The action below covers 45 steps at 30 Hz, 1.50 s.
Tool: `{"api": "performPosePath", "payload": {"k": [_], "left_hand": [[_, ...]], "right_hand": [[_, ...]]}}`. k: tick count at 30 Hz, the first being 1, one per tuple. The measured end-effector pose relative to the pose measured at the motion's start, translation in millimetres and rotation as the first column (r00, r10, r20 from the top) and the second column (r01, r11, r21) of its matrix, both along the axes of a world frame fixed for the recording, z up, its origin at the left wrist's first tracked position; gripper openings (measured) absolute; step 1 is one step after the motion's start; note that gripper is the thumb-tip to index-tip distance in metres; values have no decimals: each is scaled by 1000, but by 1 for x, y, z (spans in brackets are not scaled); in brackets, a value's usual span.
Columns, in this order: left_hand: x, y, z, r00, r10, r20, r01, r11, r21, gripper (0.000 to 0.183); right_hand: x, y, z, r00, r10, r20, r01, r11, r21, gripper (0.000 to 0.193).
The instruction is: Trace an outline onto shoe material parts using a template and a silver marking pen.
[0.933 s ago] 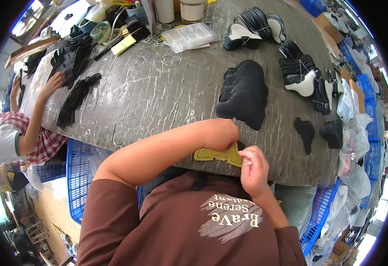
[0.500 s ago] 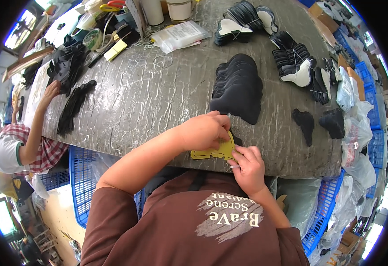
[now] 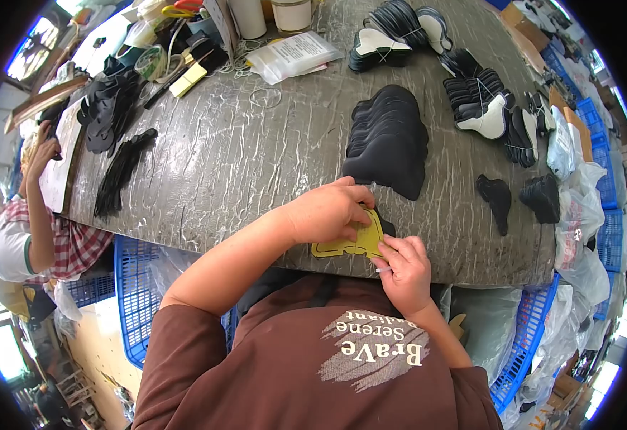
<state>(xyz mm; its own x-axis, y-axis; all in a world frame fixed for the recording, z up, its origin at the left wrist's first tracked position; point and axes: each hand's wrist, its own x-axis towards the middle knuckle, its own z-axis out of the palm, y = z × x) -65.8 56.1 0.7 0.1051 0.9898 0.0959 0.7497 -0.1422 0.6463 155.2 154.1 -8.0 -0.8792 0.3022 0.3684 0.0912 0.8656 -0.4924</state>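
Note:
A flat yellow template [image 3: 364, 242] with dark lines along its edges lies at the table's near edge, on top of a black cut piece [image 3: 386, 226] that peeks out at its right. My left hand [image 3: 333, 213] presses the template down with bent fingers. Against its right edge, my right hand [image 3: 405, 271] is closed round a slim, whitish pen-like stick [image 3: 383, 269], mostly hidden by the fingers. Just beyond my left hand, a fanned stack of black cut pieces [image 3: 389, 143] spreads away over the table.
Tied bundles of black and white pieces [image 3: 482, 107] lie at the far right, loose black pieces [image 3: 496, 201] nearer. A plastic packet [image 3: 295, 56] and tools sit at the back left. Blue crates [image 3: 136, 301] stand below the edge. Another person's hand [image 3: 41, 154] is at the left.
My right hand has shifted slightly along the template's right edge, while the left stays pressed on it. The other person's hand has moved off the black pieces toward the far left.

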Motion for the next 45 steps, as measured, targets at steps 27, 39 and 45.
{"api": "performPosePath", "payload": {"k": [27, 39, 45], "left_hand": [[-1, 1, -3, 997, 38, -74, -40, 999, -30, 32], [-2, 3, 1, 998, 33, -59, -38, 996, -86, 33], [-1, 2, 2, 998, 33, -49, -37, 996, -84, 34]], "right_hand": [[-39, -21, 26, 964, 252, -86, -260, 816, -516, 14], [-46, -27, 17, 949, 306, -75, -307, 848, -431, 15], [-36, -16, 22, 975, 220, -37, -210, 844, -494, 13]]}}
